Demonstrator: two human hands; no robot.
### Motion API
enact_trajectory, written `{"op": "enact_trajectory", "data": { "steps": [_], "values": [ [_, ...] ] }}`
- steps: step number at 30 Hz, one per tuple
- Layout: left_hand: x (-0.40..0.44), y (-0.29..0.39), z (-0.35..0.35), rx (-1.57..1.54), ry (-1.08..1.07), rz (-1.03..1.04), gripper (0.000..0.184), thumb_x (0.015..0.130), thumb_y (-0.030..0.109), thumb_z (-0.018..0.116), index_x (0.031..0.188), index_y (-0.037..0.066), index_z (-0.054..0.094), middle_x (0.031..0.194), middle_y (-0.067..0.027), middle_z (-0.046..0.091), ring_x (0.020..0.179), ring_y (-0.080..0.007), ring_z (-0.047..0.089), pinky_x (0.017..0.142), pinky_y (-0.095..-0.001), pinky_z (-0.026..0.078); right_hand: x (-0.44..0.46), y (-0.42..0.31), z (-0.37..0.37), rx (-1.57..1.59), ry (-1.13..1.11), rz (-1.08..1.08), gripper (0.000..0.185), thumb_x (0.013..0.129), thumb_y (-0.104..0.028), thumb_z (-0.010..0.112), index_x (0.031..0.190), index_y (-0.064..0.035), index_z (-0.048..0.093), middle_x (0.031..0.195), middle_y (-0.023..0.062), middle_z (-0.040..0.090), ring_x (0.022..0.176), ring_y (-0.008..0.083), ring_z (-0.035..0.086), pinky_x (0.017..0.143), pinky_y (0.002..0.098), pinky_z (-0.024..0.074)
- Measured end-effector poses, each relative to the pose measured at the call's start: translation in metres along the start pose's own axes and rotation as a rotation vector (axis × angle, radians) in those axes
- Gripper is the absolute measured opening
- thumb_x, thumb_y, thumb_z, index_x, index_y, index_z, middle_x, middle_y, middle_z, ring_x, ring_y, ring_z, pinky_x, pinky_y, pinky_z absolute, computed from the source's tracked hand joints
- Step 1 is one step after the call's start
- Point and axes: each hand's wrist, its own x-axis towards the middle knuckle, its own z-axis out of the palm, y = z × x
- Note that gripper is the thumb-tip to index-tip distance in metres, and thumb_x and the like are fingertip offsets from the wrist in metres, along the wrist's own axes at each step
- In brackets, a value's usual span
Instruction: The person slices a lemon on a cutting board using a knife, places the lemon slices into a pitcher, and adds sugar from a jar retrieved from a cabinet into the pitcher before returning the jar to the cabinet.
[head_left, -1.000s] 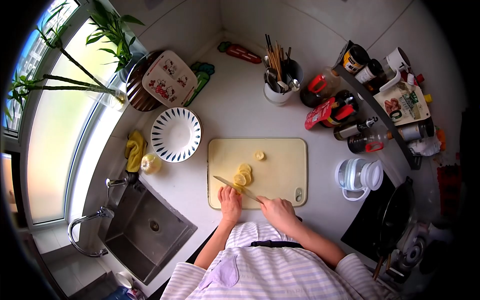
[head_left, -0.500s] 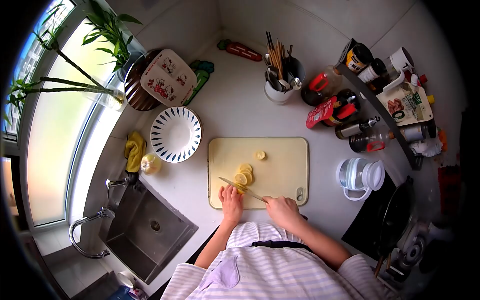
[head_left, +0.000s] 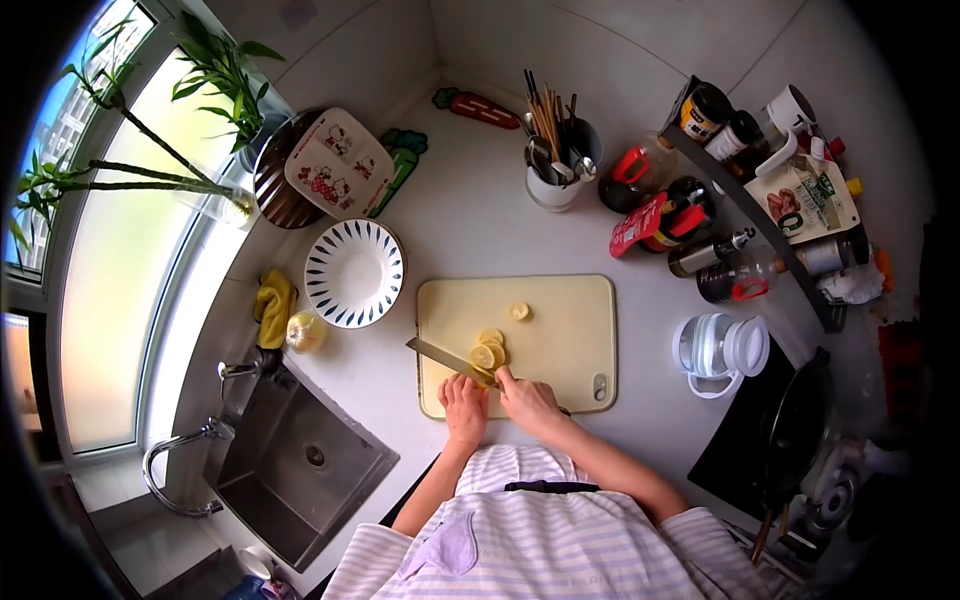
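Note:
My right hand [head_left: 530, 404] is closed around the handle of a kitchen knife [head_left: 443, 358]. Its blade points up and to the left across the cutting board [head_left: 556, 345], just beyond the left fingers. Curled fingers of my left hand [head_left: 464, 408] press on a piece of lemon at the board's near side; fingers and knife hide most of that piece. Cut lemon slices [head_left: 487, 350] overlap right behind the blade. Farther back on the board lies a small lemon end piece [head_left: 519, 311], apart from the others.
Left of the board are a patterned plate [head_left: 354, 274], an onion [head_left: 306, 332] and the sink [head_left: 300, 455]. A utensil holder [head_left: 552, 192] stands behind. Bottles and a rack [head_left: 755, 225] fill the right side, near a clear pitcher [head_left: 720, 355] and a dark pan [head_left: 797, 425].
My right hand has moved left and slightly up with the knife. The blade now reaches farther left and its broad side shows more. My left hand stays almost in place.

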Motion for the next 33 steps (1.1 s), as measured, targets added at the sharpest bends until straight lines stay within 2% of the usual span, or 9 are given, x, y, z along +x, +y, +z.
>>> {"op": "enact_trajectory", "data": {
  "steps": [3, 8, 12, 16, 19, 23, 26, 28, 33],
  "values": [
    [-0.001, 0.001, -0.001, 0.005, -0.009, 0.001, 0.048, 0.085, 0.019, 0.069, 0.123, 0.002, 0.046, 0.119, -0.0176, 0.055, 0.116, -0.0361, 0.05, 0.102, -0.0509, 0.032, -0.003, 0.002, -0.005, 0.075, 0.051, -0.142, 0.027, 0.088, -0.017, 0.058, 0.113, -0.0112, 0.051, 0.066, 0.0173, 0.065, 0.063, 0.0383, 0.066, 0.056, 0.0511, 0.052],
    [0.001, 0.004, 0.0, -0.01, 0.003, -0.04, 0.047, 0.086, 0.019, 0.068, 0.124, 0.002, 0.047, 0.119, -0.0178, 0.056, 0.114, -0.0357, 0.051, 0.099, -0.0493, 0.033, -0.011, -0.002, -0.034, -0.025, -0.044, -0.066, 0.018, 0.089, -0.017, 0.057, 0.106, -0.0099, 0.059, 0.068, 0.0184, 0.066, 0.065, 0.0384, 0.067, 0.058, 0.0502, 0.0538],
    [0.001, 0.002, -0.002, -0.016, -0.002, -0.002, 0.047, 0.087, 0.019, 0.067, 0.126, 0.001, 0.046, 0.12, -0.0176, 0.055, 0.114, -0.0354, 0.051, 0.099, -0.0487, 0.033, 0.001, 0.002, -0.012, 0.041, -0.014, -0.065, 0.018, 0.09, -0.018, 0.056, 0.105, -0.0102, 0.061, 0.069, 0.0181, 0.066, 0.066, 0.0387, 0.068, 0.059, 0.0504, 0.0542],
    [0.003, 0.005, -0.001, -0.002, 0.023, -0.006, 0.048, 0.087, 0.02, 0.067, 0.127, 0.001, 0.046, 0.12, -0.0173, 0.055, 0.115, -0.0352, 0.051, 0.099, -0.0486, 0.033, 0.006, -0.007, -0.006, -0.01, 0.038, -0.068, 0.02, 0.089, -0.017, 0.056, 0.107, -0.0117, 0.06, 0.07, 0.0179, 0.067, 0.067, 0.0397, 0.068, 0.06, 0.0508, 0.0542],
    [0.0, 0.004, -0.005, -0.026, 0.039, -0.03, 0.049, 0.087, 0.02, 0.067, 0.127, 0.001, 0.046, 0.121, -0.017, 0.054, 0.115, -0.0349, 0.05, 0.1, -0.0486, 0.032, 0.003, -0.008, -0.001, 0.053, 0.003, 0.007, 0.03, 0.088, -0.02, 0.058, 0.117, -0.014, 0.059, 0.074, 0.0197, 0.068, 0.068, 0.0403, 0.067, 0.062, 0.0504, 0.0546],
    [0.003, 0.005, -0.007, -0.026, 0.059, -0.029, 0.051, 0.087, 0.02, 0.068, 0.128, 0.002, 0.045, 0.121, -0.0164, 0.054, 0.114, -0.0345, 0.05, 0.1, -0.0485, 0.032, 0.003, -0.001, -0.006, 0.096, 0.059, -0.058, 0.03, 0.088, -0.022, 0.058, 0.118, -0.0144, 0.061, 0.074, 0.0187, 0.068, 0.068, 0.0391, 0.067, 0.062, 0.0493, 0.0546],
    [0.004, 0.005, -0.011, -0.029, 0.057, -0.025, 0.051, 0.087, 0.02, 0.068, 0.129, 0.003, 0.044, 0.121, -0.0161, 0.053, 0.114, -0.0345, 0.05, 0.1, -0.0484, 0.032, -0.018, -0.008, -0.037, 0.082, 0.027, -0.07, 0.024, 0.09, -0.023, 0.059, 0.111, -0.0133, 0.064, 0.073, 0.016, 0.068, 0.067, 0.0367, 0.067, 0.061, 0.0481, 0.0541],
    [0.003, 0.005, -0.011, -0.047, 0.054, -0.029, 0.051, 0.087, 0.019, 0.068, 0.129, 0.003, 0.044, 0.121, -0.016, 0.052, 0.114, -0.0345, 0.05, 0.1, -0.0483, 0.033, -0.044, -0.012, -0.062, 0.087, 0.101, -0.06, 0.019, 0.091, -0.022, 0.06, 0.104, -0.0119, 0.067, 0.071, 0.0142, 0.068, 0.065, 0.0346, 0.067, 0.059, 0.0465, 0.0535],
    [0.006, 0.005, -0.01, -0.065, 0.053, 0.009, 0.051, 0.086, 0.018, 0.069, 0.127, 0.003, 0.044, 0.12, -0.0166, 0.052, 0.114, -0.0352, 0.049, 0.101, -0.0504, 0.033, -0.079, -0.006, -0.083, 0.056, 0.114, -0.042, 0.014, 0.09, -0.021, 0.06, 0.099, -0.0117, 0.066, 0.069, 0.0158, 0.067, 0.062, 0.0362, 0.067, 0.057, 0.0472, 0.0533]
  ]
}}
